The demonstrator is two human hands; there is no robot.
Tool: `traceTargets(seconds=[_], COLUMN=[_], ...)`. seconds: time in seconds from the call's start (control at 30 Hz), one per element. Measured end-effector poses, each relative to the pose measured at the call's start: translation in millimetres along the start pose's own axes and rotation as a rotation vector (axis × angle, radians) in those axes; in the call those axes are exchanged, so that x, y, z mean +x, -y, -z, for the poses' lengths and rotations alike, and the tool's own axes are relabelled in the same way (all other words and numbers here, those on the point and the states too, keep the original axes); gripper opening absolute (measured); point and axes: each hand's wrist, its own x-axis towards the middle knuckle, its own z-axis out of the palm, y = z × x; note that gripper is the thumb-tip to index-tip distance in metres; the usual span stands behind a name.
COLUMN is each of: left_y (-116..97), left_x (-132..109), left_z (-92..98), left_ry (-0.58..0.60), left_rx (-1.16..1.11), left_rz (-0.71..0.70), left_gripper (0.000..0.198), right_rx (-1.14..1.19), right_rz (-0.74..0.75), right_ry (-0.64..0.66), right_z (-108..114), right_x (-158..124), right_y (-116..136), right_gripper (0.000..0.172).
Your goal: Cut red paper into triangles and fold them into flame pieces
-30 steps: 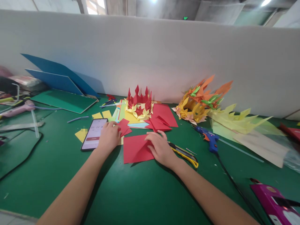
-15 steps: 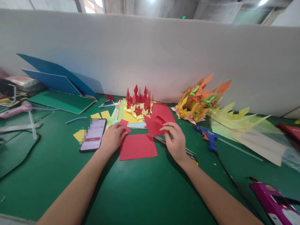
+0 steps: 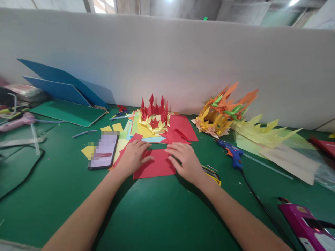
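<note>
Toward the near right corner of the tabletop (image 3: 162, 212) lies one magenta device (image 3: 300, 219), cut off by the view. Farther in, midway between the left and right edges, one red sheet (image 3: 159, 165) lies flat; whether it is single or stacked cannot be told. The person's left hand (image 3: 136, 157) is over its left part, and the right hand (image 3: 184, 158) over its right part. The two hands are apart, fingers loosely parted, neither closed around anything; whether fingertips touch the paper is unclear. The sheet should prove light, fairly crisp, easily creased and apt to slide; its side edges or corners would suit a gentle pinch.

Just beside the left hand are red pieces (image 3: 136, 136), too overlapped to count, and one phone (image 3: 104, 151). Past the right wrist lies one cutter (image 3: 216, 177), then one blue glue gun (image 3: 235, 155) toward the right edge. Three yellow squares (image 3: 117, 127) lie around the phone. Along the far edge sit three pointed paper crowns: one red-and-yellow crown (image 3: 154, 116), one orange crown (image 3: 222, 116) and one pale yellow crown (image 3: 265, 130). Toward the far left corner, two blue panels (image 3: 54, 91) lean before a white partition (image 3: 167, 59).
</note>
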Motion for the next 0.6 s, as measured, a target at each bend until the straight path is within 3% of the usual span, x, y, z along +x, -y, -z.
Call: traceTargets(seconds=[0.1,0.3,0.4,0.53,0.6], left_y=[-2.7,-3.6,-7.9,-13.5,-13.5], left_x=[-1.9,-3.2,-2.7,-3.2,-3.5], left_z=[-4.2,-5.7,0.3,12.4,17.7], left_ry=[0.074,0.055,0.095,0.094,0.081], left_rx=[-0.074,-0.138,-0.165,-0.171,-0.181], left_rz=[-0.033,0.044,0.077,0.143,0.238], left_gripper=[0.042,0.029,0.013,0.014,0.013], right_rx=[0.017,0.093,0.127,0.121,0.121], right_rz=[0.014,0.021,0.030,0.035,0.025], right_ry=[0.167,0.272,0.244,0.103,0.016], right_z=[-2.5,-7.8,-8.8,-10.5,-11.1], right_x=[-2.4,-8.1,-8.4,-7.9,-8.4], right_y=[9.2,8.3,6.8,3.5,0.0], right_gripper=[0.027,0.038,0.037,0.018,0.019])
